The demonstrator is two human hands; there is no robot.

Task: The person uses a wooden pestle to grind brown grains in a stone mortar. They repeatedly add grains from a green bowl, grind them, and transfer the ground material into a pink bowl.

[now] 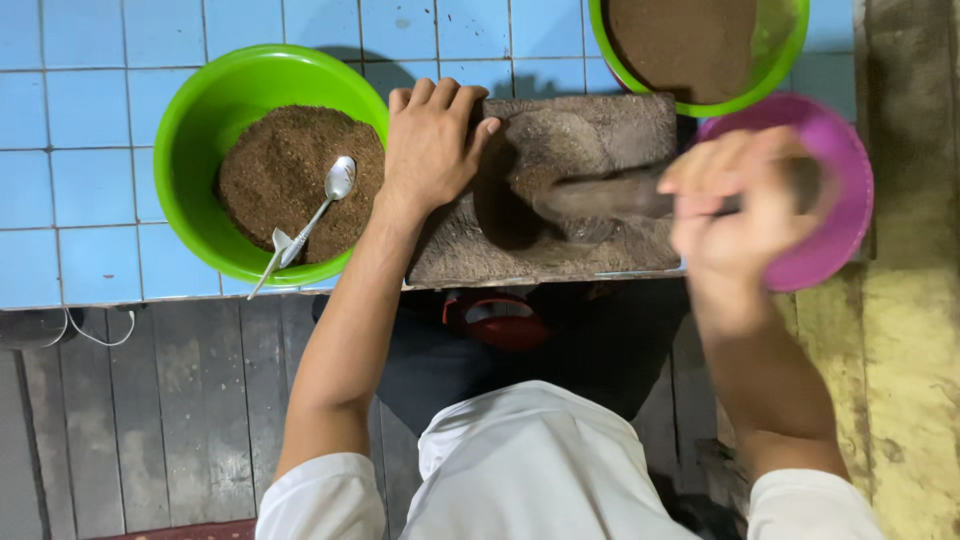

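I see my left hand [430,145] pressed flat on the left end of the stone grinding slab [590,240], fingers curled over its far edge, thumb spread toward the hollow; its grip is a loose brace on the slab, not wrapped around anything. My right hand [745,205] is blurred, closed around the right end of the stone pestle [600,195], which lies across the slab's middle over a patch of brown ground matter. The slab sits at the near edge of the blue-tiled tabletop [90,170], roughly at its centre.

Just left of the slab stands a green bowl [200,110] holding a mound of brown powder [290,170], with a metal spoon [315,210] resting in it, handle over the near rim. A second green bowl [780,60] with brown powder stands at the far edge, behind the slab. A purple bowl [845,150] sits at the right edge, partly behind my right hand; I cannot tell what it holds.
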